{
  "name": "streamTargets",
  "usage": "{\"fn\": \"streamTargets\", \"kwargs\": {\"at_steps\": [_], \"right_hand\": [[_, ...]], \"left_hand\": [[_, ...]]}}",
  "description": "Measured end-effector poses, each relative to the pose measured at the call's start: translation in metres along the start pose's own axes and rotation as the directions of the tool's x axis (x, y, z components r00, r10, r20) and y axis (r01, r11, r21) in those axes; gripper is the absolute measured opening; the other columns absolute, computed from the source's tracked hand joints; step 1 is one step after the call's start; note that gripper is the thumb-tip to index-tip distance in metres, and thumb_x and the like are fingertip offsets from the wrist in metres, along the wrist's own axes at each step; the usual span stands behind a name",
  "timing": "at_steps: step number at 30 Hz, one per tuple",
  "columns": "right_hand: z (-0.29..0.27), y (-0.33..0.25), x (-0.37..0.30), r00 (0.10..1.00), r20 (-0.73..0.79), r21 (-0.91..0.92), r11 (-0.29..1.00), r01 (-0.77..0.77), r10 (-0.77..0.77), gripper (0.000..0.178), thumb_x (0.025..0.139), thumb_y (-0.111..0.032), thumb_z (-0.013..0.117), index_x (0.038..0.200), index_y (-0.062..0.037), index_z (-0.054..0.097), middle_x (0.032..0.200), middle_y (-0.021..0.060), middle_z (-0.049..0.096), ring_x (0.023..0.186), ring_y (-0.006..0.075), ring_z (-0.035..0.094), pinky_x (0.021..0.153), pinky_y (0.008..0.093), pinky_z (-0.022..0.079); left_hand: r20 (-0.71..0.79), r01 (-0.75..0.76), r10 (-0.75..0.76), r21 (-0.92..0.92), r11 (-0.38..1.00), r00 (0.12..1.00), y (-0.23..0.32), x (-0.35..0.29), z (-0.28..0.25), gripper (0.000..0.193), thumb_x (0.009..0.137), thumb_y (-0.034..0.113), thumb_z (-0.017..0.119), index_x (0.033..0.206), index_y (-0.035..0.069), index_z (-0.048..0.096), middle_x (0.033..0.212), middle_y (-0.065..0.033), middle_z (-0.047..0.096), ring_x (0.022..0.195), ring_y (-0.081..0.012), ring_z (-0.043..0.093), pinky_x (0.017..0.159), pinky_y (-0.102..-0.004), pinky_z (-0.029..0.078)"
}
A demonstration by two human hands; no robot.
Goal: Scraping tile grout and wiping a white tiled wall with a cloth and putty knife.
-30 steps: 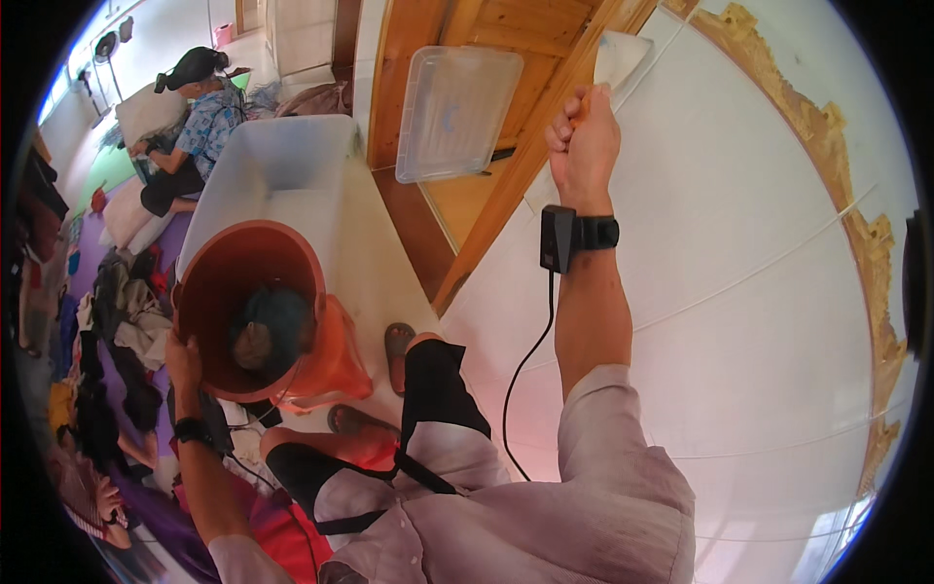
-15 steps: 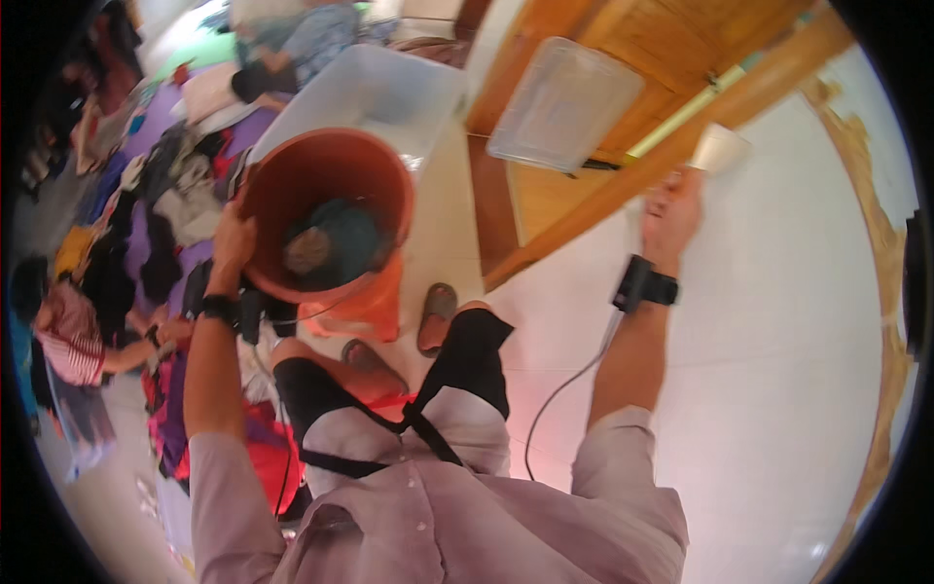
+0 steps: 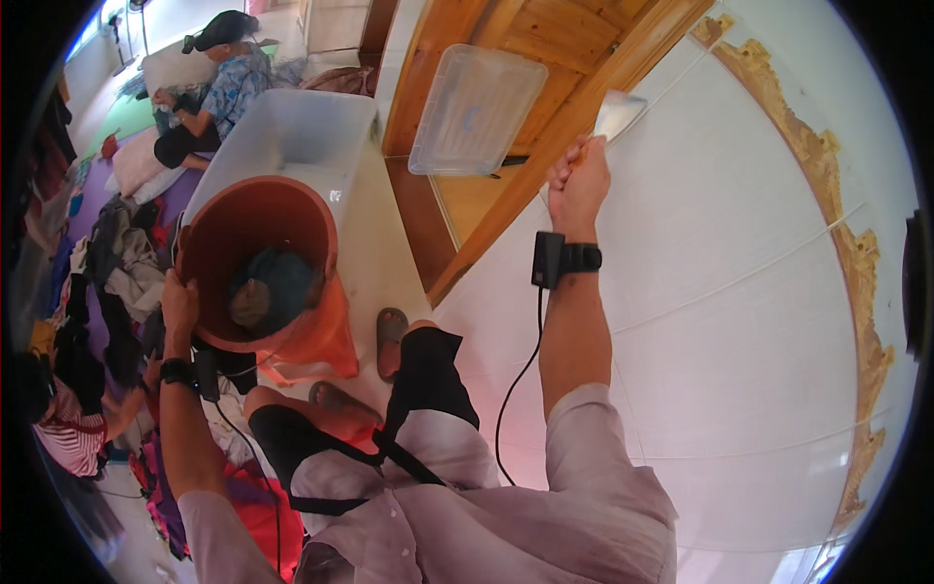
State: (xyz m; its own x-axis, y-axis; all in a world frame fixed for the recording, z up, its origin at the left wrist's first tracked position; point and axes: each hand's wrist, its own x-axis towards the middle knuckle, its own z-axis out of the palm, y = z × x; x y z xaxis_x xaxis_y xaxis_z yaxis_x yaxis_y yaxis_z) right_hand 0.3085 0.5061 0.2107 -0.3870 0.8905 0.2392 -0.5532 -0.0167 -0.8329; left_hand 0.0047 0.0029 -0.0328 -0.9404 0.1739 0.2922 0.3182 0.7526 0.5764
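My right hand [image 3: 581, 187] is raised and wrapped round the handle of a scraper [image 3: 617, 117], a putty-knife type with a broad, pale metal blade. The blade is up against or just off the white wall beside the wooden door frame; I cannot tell whether it touches. My left hand [image 3: 179, 304] grips the near left side of a reddish-brown bucket [image 3: 206, 226], fingers at its rim. Inside the bucket lie a dark bluish wad and a small brownish lump [image 3: 250, 303]. An orange stool [image 3: 326, 336] stands under the bucket, which tilts toward me.
Behind the bucket stands a clear plastic bin [image 3: 321, 122]; its lid [image 3: 479, 112] leans by the wooden door [image 3: 559, 54]. Ragged brown material [image 3: 827, 165] edges the white wall [image 3: 720, 321]. Clothes [image 3: 131, 253] cover the left floor, where two people sit. Cables hang from my wrists.
The view has turned to the right, so the bucket, door and my hands appear farther left. Both grips are unchanged, and the scraper stays beside the door frame.
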Motion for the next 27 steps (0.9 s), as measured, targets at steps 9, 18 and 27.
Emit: {"fn": "streamTargets", "kwargs": {"at_steps": [9, 18, 27], "right_hand": [[-0.015, 0.014, -0.005, 0.997, 0.042, 0.008, 0.998, -0.058, 0.058, 0.026, 0.101, -0.033, 0.047, 0.094, -0.008, 0.051, 0.071, 0.0, 0.048, 0.049, 0.0097, 0.038, 0.042, 0.0259, 0.029], [-0.006, 0.004, 0.006, 0.999, 0.03, -0.064, 0.997, -0.044, 0.046, 0.029, 0.101, -0.036, 0.049, 0.095, -0.0072, 0.05, 0.07, 0.0002, 0.046, 0.05, 0.0099, 0.037, 0.043, 0.0252, 0.028], [0.002, 0.002, 0.004, 0.999, 0.027, -0.022, 0.999, -0.04, 0.04, 0.028, 0.101, -0.035, 0.048, 0.095, -0.0085, 0.05, 0.071, -0.0001, 0.046, 0.05, 0.0094, 0.036, 0.043, 0.0248, 0.028]], "left_hand": [[-0.019, -0.079, 0.079, -0.036, 0.996, 0.997, -0.002, 0.0, 0.001, 0.03, 0.089, 0.017, 0.058, 0.112, -0.001, 0.05, 0.108, -0.0301, 0.06, 0.105, -0.0496, 0.054, 0.086, -0.0509, 0.045], [0.053, -0.004, 0.006, -0.034, 0.999, 0.999, -0.001, 0.004, 0.0, 0.032, 0.09, 0.018, 0.056, 0.114, -0.001, 0.051, 0.11, -0.0304, 0.059, 0.106, -0.0498, 0.054, 0.088, -0.051, 0.044], [0.063, -0.009, 0.012, -0.058, 0.998, 0.998, -0.012, 0.004, 0.005, 0.028, 0.092, 0.02, 0.054, 0.109, -0.002, 0.048, 0.105, -0.0308, 0.059, 0.103, -0.0509, 0.053, 0.085, -0.0535, 0.043]]}}
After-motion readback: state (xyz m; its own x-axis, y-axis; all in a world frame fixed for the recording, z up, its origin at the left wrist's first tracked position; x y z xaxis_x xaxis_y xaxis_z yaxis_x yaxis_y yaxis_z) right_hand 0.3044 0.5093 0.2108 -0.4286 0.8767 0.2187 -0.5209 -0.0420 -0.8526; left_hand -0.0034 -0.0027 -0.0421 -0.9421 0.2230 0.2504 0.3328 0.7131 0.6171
